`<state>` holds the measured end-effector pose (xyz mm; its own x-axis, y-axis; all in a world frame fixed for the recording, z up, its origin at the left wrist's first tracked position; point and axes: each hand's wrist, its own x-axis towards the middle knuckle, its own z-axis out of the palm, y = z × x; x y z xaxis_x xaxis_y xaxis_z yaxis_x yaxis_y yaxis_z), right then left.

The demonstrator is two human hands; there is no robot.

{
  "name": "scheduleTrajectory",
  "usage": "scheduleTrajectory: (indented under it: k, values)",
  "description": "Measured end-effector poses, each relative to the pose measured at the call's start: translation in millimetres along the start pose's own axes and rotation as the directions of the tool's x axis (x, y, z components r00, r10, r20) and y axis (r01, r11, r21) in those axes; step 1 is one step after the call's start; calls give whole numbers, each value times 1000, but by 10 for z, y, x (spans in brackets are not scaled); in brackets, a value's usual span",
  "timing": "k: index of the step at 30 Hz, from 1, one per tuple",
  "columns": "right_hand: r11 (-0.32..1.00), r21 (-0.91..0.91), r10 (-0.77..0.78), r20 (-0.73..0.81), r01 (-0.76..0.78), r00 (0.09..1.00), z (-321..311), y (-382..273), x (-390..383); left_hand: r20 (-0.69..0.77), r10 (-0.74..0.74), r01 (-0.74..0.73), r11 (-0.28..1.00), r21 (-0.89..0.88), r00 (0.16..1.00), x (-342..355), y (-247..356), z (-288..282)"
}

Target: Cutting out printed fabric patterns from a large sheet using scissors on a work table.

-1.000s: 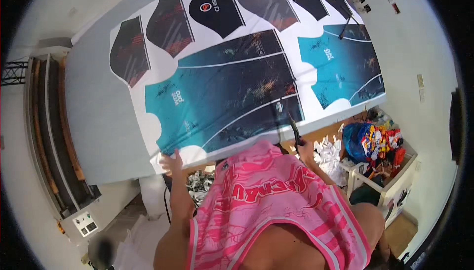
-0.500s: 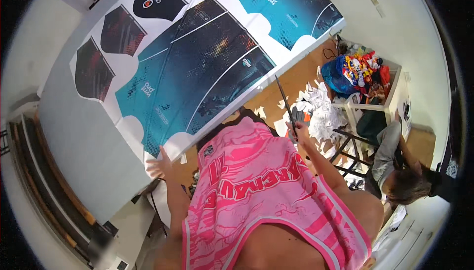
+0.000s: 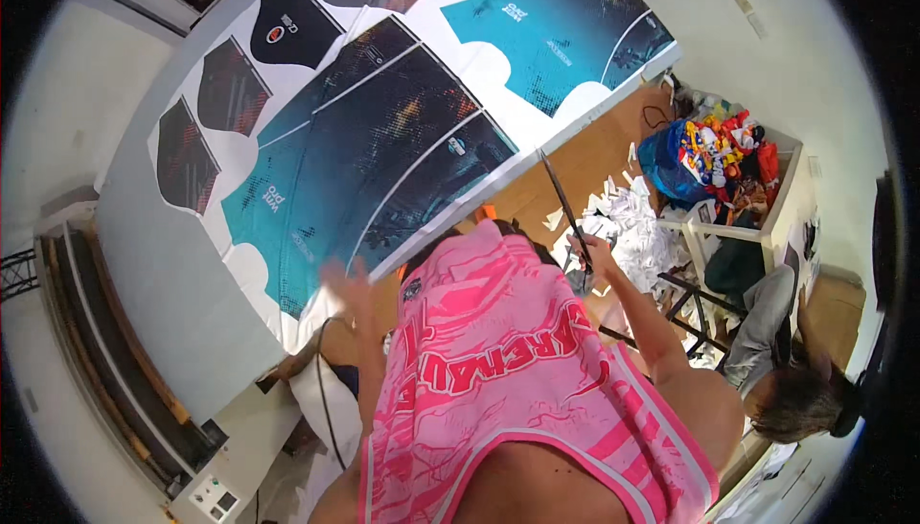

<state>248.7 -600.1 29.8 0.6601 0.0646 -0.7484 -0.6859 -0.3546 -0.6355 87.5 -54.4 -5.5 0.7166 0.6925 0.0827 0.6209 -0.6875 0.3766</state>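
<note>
My right hand (image 3: 598, 254) grips a pair of long dark scissors (image 3: 565, 203), its blades pointing up toward the table's near edge. My left hand (image 3: 350, 286), blurred by motion, hovers by that edge with fingers apart and nothing in them. Under it lies a large printed fabric sheet (image 3: 383, 131) on the table, showing a teal and black jersey panel. White margin of the sheet hangs over the edge below the left hand. Smaller dark sleeve-shaped prints (image 3: 233, 86) and a second teal panel (image 3: 561, 30) are farther along the same sheet.
White scraps (image 3: 628, 232) pile on the wooden floor at the right. Beyond them stands a pale bin (image 3: 747, 227) heaped with colourful cloth. Another person (image 3: 776, 371) sits at the right near a dark metal frame (image 3: 685, 303). A long roller machine (image 3: 105, 332) stands at the left.
My left hand has lifted off the sheet's corner and moved right and up along the table edge. The scissors have moved slightly right with my right hand. The view has shifted a little.
</note>
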Motion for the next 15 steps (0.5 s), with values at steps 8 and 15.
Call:
scheduleTrajectory:
  k: [8,15]
  values:
    - [992,-102,-48,221,72,974,-406,-6,340,581,331,-464,881,91,743,-81,2050,696]
    - [988,-142,-10,325,59,946,-393,26,531,635,345,-526,843,115,691,-337,1823,532]
